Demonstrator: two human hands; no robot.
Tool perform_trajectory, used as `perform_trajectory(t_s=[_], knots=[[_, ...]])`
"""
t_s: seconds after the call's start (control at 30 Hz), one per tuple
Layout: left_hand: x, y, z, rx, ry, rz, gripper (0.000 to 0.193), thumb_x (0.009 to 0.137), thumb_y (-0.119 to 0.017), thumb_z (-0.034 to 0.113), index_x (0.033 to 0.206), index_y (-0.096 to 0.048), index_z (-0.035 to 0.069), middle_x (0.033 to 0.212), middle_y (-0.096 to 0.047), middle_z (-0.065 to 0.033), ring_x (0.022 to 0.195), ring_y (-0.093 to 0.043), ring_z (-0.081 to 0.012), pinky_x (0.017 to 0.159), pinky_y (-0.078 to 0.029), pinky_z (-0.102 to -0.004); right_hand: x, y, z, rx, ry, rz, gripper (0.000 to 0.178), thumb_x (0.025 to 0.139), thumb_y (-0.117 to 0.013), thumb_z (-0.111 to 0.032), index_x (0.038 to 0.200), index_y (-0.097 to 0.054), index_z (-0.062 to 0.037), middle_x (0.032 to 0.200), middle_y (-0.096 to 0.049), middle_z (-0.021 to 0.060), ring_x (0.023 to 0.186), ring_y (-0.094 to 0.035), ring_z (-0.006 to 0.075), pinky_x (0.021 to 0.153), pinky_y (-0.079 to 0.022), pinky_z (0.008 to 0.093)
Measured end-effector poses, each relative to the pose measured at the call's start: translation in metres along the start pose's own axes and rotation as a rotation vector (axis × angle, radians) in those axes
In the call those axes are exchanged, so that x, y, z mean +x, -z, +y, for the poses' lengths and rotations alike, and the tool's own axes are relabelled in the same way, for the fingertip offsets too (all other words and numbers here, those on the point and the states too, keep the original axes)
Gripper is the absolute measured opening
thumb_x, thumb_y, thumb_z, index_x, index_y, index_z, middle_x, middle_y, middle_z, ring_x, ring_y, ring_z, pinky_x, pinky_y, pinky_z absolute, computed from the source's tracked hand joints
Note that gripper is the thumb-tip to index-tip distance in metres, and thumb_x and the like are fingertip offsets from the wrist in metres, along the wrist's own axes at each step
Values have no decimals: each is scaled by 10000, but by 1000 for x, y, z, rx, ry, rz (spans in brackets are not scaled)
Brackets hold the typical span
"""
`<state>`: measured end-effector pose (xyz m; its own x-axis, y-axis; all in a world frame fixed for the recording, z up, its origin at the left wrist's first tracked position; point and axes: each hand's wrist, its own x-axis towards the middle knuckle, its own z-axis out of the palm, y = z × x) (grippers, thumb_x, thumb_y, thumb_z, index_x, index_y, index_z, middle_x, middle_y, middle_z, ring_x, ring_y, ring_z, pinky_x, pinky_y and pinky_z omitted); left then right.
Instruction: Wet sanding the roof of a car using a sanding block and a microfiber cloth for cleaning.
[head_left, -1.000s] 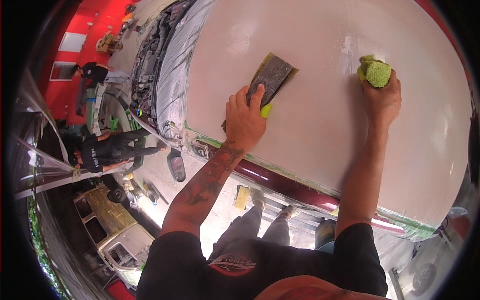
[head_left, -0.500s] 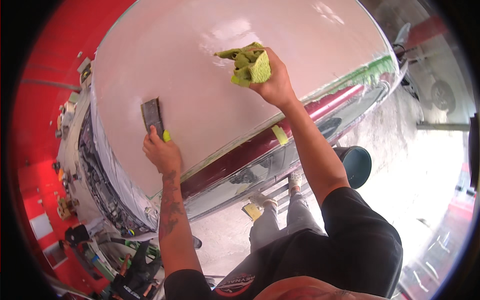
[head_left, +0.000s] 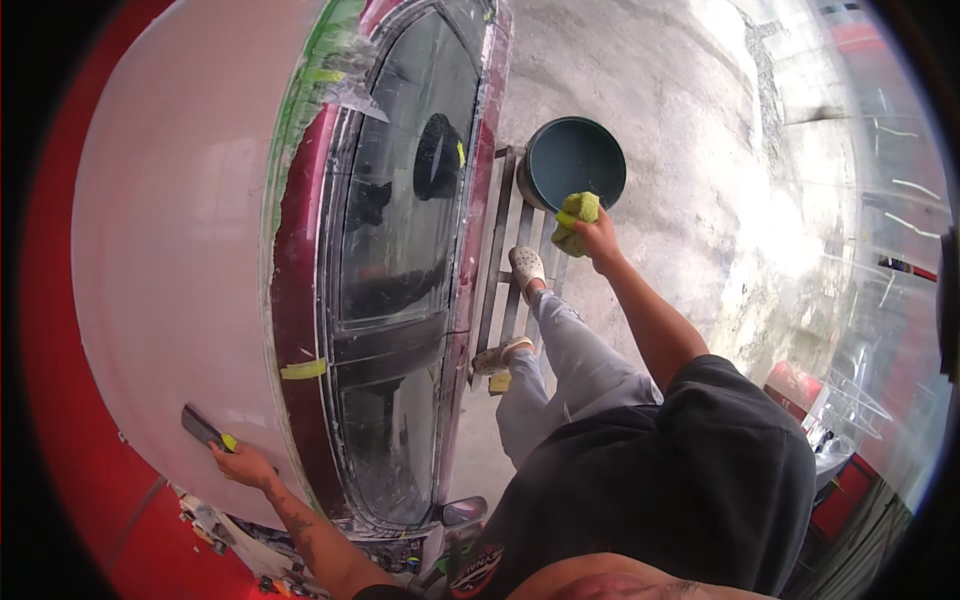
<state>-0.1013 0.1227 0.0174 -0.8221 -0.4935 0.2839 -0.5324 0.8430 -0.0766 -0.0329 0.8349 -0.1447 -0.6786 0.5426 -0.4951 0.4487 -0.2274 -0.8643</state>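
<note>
My left hand (head_left: 243,466) grips a long dark sanding block (head_left: 201,426) with a yellow-green end, resting on the pale pinkish car roof (head_left: 175,210). At the near rim of a dark round bucket (head_left: 523,185), my right hand (head_left: 600,242) is closed around a bunched yellow-green cloth (head_left: 574,228). The cloth overlaps the bucket's rim in the picture; whether they touch, I cannot tell. Dark teal shows inside the bucket.
Under my feet is a slatted metal platform (head_left: 487,300) beside the car's side windows (head_left: 400,220). Green masking tape (head_left: 305,130) edges the roof, with a yellow tape strip (head_left: 303,370) on the maroon frame. A red container (head_left: 795,388) stands to the right on the concrete floor (head_left: 690,170).
My view has turned right, toward the bucket. My right hand has carried the cloth from above the roof to the bucket, while my left keeps the sanding block at the roof.
</note>
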Motion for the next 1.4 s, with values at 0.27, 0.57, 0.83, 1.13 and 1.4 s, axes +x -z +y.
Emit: perform_trajectory(t_s=[0.27, 0.57, 0.83, 1.13, 1.4], knots=[[65, -9, 81, -75, 18, 7, 443, 973, -514, 219, 1360, -503, 4, 1272, -593, -233, 1145, -576, -401, 992, -443, -456, 149, 76, 114, -620, -118, 74, 564, 717, -715, -214, 1240, -582, -48, 1128, -655, 207, 1088, -627, 355, 941, -493, 403], [64, 23, 74, -104, -89, 38, 442, 980, -538, 238, 1295, -558, -72, 1267, -603, -245, 1139, -592, -358, 983, -455, -399, 274, 36, 192, -1084, -277, 33, 906, 737, -728, -421, 1526, -313, -258, 1462, -291, 382, 1306, -403, 525, 1121, -345, 480], [47, 45, 127, -230, 197, 54, 453, 974, -479, 201, 1352, -511, -45, 1271, -583, -227, 1072, -615, -327, 875, -531, -411, 305, 11, 299, -993, -424, -150, 681, 867, -522, -544, 1364, -533, -78, 1278, -499, 412, 1261, -496, 462, 1062, -402, 471], [63, 18, 80, -201, 86, 44, 459, 972, -482, 217, 1317, -546, -80, 1294, -596, -245, 1177, -579, -333, 1013, -432, -401, 305, 62, 290, -573, -595, -376, 431, 954, -489, -384, 1202, -626, -59, 1118, -687, 183, 1058, -659, 333, 848, -543, 427], [58, 10, 57, -151, 0, 94, 424, 957, -539, 180, 1316, -553, -45, 1296, -602, -225, 1154, -598, -348, 1001, -452, -396, 237, 106, 206, 669, -602, 8, 513, 964, -456, -458, 1323, -544, -102, 1338, -579, 111, 1217, -563, 323, 1048, -436, 518]])
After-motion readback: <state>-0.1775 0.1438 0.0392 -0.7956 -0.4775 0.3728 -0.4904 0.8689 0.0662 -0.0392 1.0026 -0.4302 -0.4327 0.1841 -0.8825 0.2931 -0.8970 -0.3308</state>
